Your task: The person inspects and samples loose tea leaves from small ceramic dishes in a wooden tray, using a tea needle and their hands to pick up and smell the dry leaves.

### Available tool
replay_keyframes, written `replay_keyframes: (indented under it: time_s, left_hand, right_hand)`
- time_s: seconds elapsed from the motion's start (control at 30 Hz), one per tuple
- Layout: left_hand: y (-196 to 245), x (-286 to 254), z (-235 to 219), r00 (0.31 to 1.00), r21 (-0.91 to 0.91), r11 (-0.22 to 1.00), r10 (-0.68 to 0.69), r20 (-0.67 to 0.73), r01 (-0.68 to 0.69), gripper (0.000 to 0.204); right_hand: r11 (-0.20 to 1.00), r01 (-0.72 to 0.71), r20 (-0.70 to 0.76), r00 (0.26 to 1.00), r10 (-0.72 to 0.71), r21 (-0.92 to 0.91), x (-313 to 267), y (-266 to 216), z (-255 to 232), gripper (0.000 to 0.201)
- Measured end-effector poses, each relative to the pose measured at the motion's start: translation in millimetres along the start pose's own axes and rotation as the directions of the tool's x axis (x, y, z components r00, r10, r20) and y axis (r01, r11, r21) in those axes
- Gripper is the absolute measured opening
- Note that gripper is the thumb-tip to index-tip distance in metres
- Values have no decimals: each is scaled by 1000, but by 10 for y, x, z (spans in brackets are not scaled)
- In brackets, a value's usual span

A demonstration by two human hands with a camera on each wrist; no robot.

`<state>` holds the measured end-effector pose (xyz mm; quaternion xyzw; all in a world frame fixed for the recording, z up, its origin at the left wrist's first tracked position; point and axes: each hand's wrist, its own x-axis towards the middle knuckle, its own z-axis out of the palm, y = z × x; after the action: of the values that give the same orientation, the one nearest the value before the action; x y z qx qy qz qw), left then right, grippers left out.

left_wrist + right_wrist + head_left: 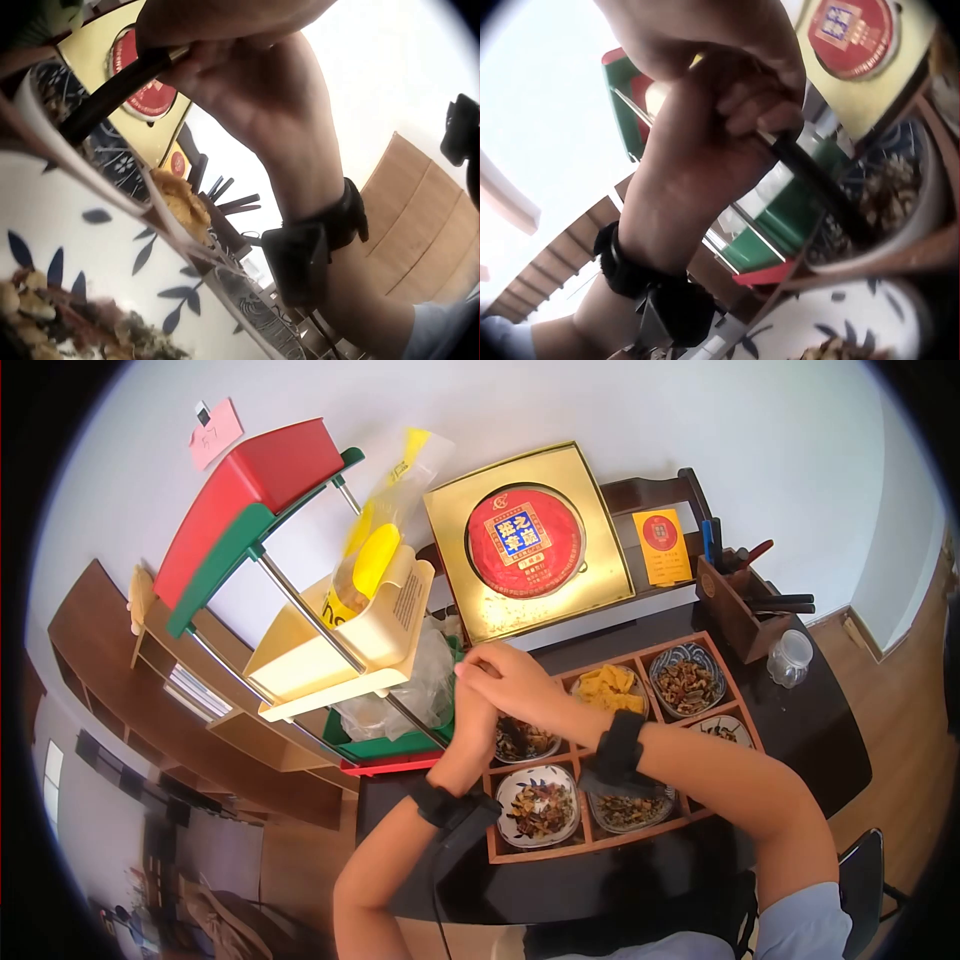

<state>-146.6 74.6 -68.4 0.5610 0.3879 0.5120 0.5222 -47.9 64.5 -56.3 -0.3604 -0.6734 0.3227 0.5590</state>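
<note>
My left hand [474, 728] and right hand [520, 685] come together above the back-left bowl [526, 752], the right partly over the left. Between them they grip a slim dark stick [112, 97] with a metallic band near the fingers. In the right wrist view, left fingers [761, 112] curl around the upper part of this stick, which slants down into the blue-patterned bowl [922, 202] of chopped dry bits. Its upper end is hidden by the hands. Nearer to me stands a white leaf-patterned bowl [538, 780] of mixed pieces.
A wooden divided tray [540, 853] holds several bowls, one with yellow pieces [608, 688]. Behind it stands a gold box [600, 540] with a red disc. A tiered rack [300, 600] rises at left. A pen holder [740, 610] and glass jar [790, 658] stand at right.
</note>
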Motion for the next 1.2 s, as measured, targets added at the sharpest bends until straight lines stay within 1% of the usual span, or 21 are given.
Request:
replay_keyframes:
  time_s: [0.03, 0.07, 0.1, 0.13, 0.2, 0.3, 0.37, 0.5, 0.57, 0.7, 0.77, 0.8, 0.87, 0.9, 0.93, 0.97, 1.0, 1.07, 1.1, 1.17, 1.2]
  left_hand:
    - [-47, 3, 14, 998, -11, 999, -53, -22, 53, 20]
    - [-90, 14, 32, 994, -24, 994, -105, -41, 104, 19]
    - [-118, 35, 41, 986, -39, 987, -159, -56, 157, 19]
    - [-130, 49, 41, 986, -42, 987, -158, -54, 156, 19]
    - [-149, 112, 57, 987, -27, 989, -146, -61, 145, 19]
    - [-197, 97, 12, 991, -4, 994, -113, -69, 113, 19]
    - [-243, 61, 3, 994, 8, 996, -83, -73, 84, 19]
    - [-291, 95, -29, 996, 37, 999, -33, -80, 37, 19]
    - [-320, 110, -48, 997, 55, 998, -18, -81, 23, 19]
    - [-372, 97, -1, 996, 92, 995, 38, -85, -30, 19]
    - [-391, 116, 26, 994, 110, 992, 73, -79, -64, 19]
    - [-403, 121, 20, 993, 118, 990, 86, -78, -77, 18]
    - [-416, 148, -13, 992, 136, 987, 100, -73, -90, 18]
    - [-441, 148, -7, 992, 145, 985, 107, -70, -96, 18]
    - [-452, 144, -14, 992, 146, 985, 103, -67, -93, 18]
    - [-457, 141, -30, 989, 135, 982, 137, -51, -129, 17]
    - [-460, 142, -37, 985, 122, 978, 172, -35, -166, 16]
    - [-363, 124, 19, 988, 99, 985, 149, -41, -144, 17]
    - [-312, 115, 54, 991, 75, 989, 128, -50, -124, 17]
    - [-135, 55, 147, 994, 23, 997, 78, -74, -77, 18]
    - [-56, 4, 177, 995, -3, 999, 48, -90, -49, 19]
  right_hand:
    - [999, -49, -99, 994, 51, 24, -15, 14, 47, 31]
    - [999, -42, -100, 994, 43, 21, -5, 33, 68, 31]
    - [999, -24, -132, 991, 28, 31, 10, 59, 84, 29]
    - [999, -12, -163, 987, 19, 42, 20, 16, 86, 26]
    - [998, -42, -137, 989, 47, 40, 39, -46, 57, 22]
    - [998, -25, -111, 993, 31, 51, 31, -60, 56, 22]
    - [994, -109, -126, 986, 110, 15, -25, -2, 80, 19]
    - [989, -134, -122, 982, 141, 66, 0, -51, 72, 18]
    - [997, 0, -143, 990, 11, 80, 17, -138, 40, 18]
    - [998, -32, -141, 989, 39, 50, -47, 4, 67, 19]
    - [992, -127, -127, 983, 129, 21, -55, 32, 53, 19]
    - [992, -126, -130, 983, 127, 20, -36, 55, 57, 19]
    - [994, -47, -203, 977, 66, 98, -3, 61, 103, 28]
    - [994, -51, -207, 976, 71, 99, 20, 68, 115, 28]
    - [997, -25, -208, 977, 39, 70, 57, 63, 120, 28]
    - [999, 2, -208, 978, 6, 40, 73, 52, 113, 29]
    - [999, 1, -211, 977, 7, 39, 35, 47, 97, 29]
    - [997, -75, -124, 989, 78, 23, -58, 71, 53, 21]
    - [997, -69, -132, 989, 71, 20, -42, 86, 39, 21]
    - [997, -81, -57, 995, 80, -17, 4, 44, 15, 22]
    - [996, -82, -56, 995, 81, -18, 26, 23, -17, 22]
